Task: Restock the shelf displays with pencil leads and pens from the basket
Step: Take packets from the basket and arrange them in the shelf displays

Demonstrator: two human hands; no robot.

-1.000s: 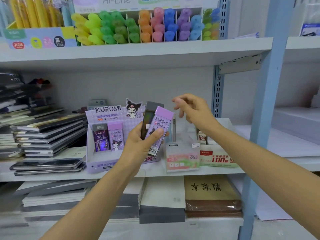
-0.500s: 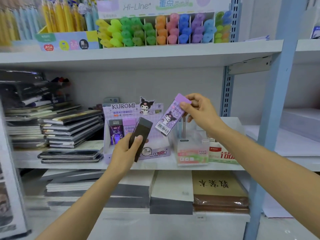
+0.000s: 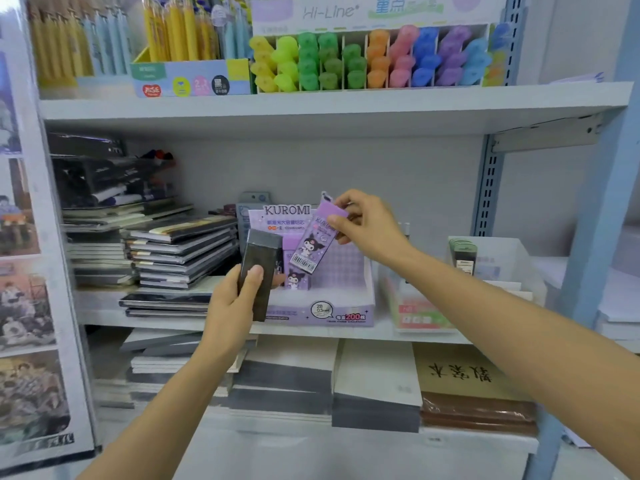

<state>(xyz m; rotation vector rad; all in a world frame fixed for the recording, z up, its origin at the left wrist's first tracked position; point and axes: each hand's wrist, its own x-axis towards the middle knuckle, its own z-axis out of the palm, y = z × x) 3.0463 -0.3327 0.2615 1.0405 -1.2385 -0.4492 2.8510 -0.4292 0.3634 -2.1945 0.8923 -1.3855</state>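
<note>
Op: Right hand (image 3: 370, 226) has shifted left since half a second ago. It pinches the purple lead case (image 3: 313, 242) by its top end, tilted, at frame centre over the Kuromi display box (image 3: 346, 306).
Eng: Left?
Op: Left hand (image 3: 232, 303) grips the dark lead case (image 3: 259, 271) upright, thumb on its face, at the box's left edge. Box sits on the middle shelf (image 3: 384, 333). Notebook stacks (image 3: 173, 251) lie left of it, highlighters (image 3: 363, 60) in the upper frame.

- We record the left hand (image 3: 230, 303) and the right hand (image 3: 367, 230) as bare.
- We see the left forearm (image 3: 166, 403) and the right forearm (image 3: 502, 306) bare to the frame edge.
</note>
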